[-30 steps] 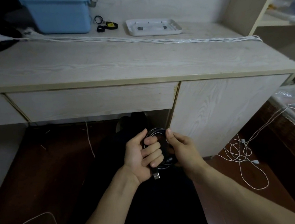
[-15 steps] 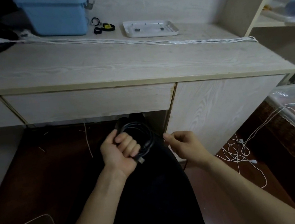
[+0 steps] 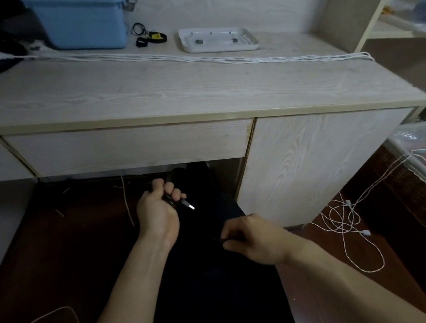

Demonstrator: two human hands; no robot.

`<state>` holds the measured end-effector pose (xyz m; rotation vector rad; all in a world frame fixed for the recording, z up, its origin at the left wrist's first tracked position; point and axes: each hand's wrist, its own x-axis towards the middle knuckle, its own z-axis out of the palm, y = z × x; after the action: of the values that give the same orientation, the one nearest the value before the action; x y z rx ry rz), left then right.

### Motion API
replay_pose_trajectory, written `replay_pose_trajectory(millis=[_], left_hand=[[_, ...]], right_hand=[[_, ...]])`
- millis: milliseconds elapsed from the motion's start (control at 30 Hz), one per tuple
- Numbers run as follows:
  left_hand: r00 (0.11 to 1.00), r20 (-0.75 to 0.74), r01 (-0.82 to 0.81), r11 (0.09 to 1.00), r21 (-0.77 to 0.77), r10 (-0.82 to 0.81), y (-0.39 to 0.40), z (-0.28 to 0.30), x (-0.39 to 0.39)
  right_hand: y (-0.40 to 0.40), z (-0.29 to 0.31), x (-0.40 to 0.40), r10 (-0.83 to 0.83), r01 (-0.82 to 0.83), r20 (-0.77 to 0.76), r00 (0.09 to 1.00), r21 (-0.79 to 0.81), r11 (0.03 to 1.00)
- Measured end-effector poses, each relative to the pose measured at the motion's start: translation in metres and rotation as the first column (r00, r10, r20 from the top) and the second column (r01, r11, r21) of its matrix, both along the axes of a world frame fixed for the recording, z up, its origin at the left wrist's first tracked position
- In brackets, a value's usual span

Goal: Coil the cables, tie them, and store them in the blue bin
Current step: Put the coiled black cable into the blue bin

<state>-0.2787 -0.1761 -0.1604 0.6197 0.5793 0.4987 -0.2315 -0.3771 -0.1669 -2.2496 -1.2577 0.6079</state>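
My left hand (image 3: 157, 213) grips the black cable (image 3: 171, 198) coil under the desk (image 3: 142, 94), plug sticking out. Right hand (image 3: 250, 238) pinches sth thin and dark, prob a tie. Cable looks light, floppy, springy; hold across all loops.

Desk (image 3: 142, 94) matt wood grain; bin (image 3: 83, 23) smooth plastic.
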Motion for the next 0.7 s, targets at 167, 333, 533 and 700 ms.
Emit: replay_pose_trajectory(millis=[167,333,533,700], left_hand=[[0.920,-0.351,0.366,0.705,0.608,-0.175,-0.014,-0.005,-0.008],[0.766,-0.577,0.636,0.197,0.746,-0.284,-0.027,0.000,-0.017],[0.537,-0.522,0.830,0.304,0.468,-0.663,-0.030,0.008,-0.022],[0.491,-0.493,0.851,0.275,0.448,-0.718,-0.033,0.019,-0.024]], right_hand=[[0.003,0.008,-0.004,0.061,-0.056,-0.054,0.997,0.097,0.994],[0.002,0.017,-0.003,0.015,0.007,-0.095,0.995,0.223,0.975],[-0.002,0.017,-0.001,-0.208,0.232,-0.103,0.973,0.402,0.886],[0.004,0.019,-0.007,-0.294,0.310,-0.110,0.949,0.479,0.821]])
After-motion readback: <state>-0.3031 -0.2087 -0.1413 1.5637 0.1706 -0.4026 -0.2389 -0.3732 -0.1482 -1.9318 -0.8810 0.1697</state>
